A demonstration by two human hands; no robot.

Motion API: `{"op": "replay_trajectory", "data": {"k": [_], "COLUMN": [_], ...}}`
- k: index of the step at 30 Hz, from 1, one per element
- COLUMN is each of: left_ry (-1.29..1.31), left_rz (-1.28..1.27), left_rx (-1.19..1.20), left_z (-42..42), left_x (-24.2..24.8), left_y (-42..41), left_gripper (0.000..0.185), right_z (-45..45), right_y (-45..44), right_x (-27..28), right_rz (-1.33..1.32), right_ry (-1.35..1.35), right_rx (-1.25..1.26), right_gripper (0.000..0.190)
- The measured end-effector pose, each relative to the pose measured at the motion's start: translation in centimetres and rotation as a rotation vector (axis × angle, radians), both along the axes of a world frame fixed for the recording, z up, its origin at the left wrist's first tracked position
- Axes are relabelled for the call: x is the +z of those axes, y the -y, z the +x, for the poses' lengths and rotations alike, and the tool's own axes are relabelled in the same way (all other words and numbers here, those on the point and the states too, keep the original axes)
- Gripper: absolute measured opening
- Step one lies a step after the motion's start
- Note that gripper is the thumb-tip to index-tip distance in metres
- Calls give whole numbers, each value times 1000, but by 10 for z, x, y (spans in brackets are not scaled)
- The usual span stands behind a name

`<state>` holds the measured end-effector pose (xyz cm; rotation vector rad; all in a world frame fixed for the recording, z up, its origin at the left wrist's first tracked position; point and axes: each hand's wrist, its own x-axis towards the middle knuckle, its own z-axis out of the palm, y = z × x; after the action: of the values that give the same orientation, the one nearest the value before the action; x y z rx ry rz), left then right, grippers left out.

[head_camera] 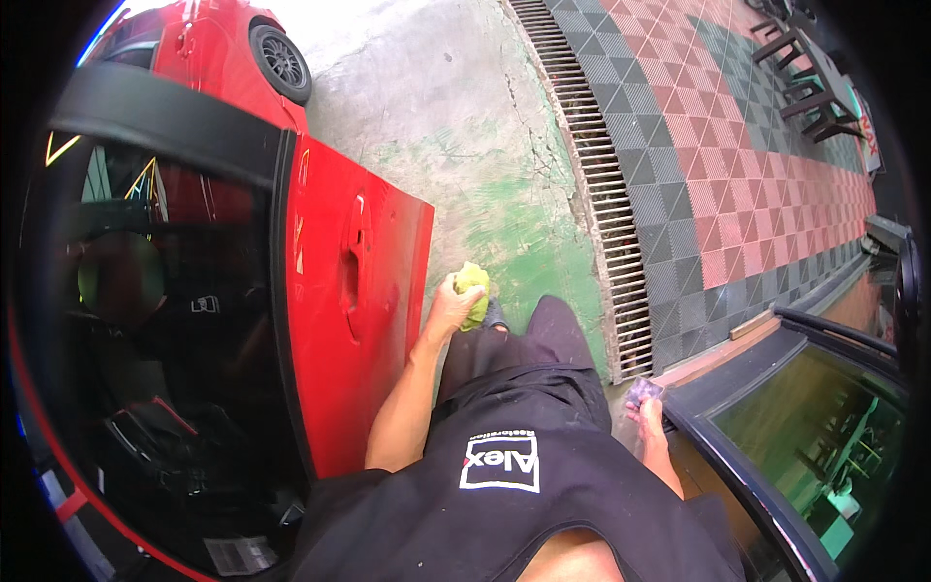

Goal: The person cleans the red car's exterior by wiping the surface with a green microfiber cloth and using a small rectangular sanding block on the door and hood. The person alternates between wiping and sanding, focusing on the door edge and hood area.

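My left hand [449, 307] grips a crumpled yellow-green cloth [474, 292] in front of my thighs. Close beside that forearm is a red car door [331, 364] with a recessed handle [352, 273] and a dark window [182, 349]. Blurry marks or reflections show on its paint. Low on my other side, my right hand [647, 418] pinches a small purplish block or pad [644, 391] by its fingertips. It is held near the dark frame of another vehicle's window [793, 429]; whether they touch I cannot tell.
A red car body with a black wheel [280, 62] stands at upper left. A metal drain grate [596, 167] crosses the worn green-grey concrete floor [494, 211]. Beyond it lie red and grey floor tiles [727, 182], with dark stools or small tables [818, 91] at upper right.
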<state>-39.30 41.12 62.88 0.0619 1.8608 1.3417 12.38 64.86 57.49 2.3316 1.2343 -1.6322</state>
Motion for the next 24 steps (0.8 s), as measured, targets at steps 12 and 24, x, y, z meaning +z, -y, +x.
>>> {"op": "replay_trajectory", "data": {"k": [12, 24], "left_ry": [-338, 114], "left_rz": [-707, -954], "left_rx": [-668, -821], "left_z": [-222, -347], "left_x": [-73, -349], "left_y": [-146, -57], "left_gripper": [45, 48], "right_z": [-164, -328], "right_y": [-85, -253], "right_x": [-28, -18], "right_rz": [-189, -286], "right_ry": [135, 284], "right_rx": [219, 331], "right_gripper": [35, 34]}}
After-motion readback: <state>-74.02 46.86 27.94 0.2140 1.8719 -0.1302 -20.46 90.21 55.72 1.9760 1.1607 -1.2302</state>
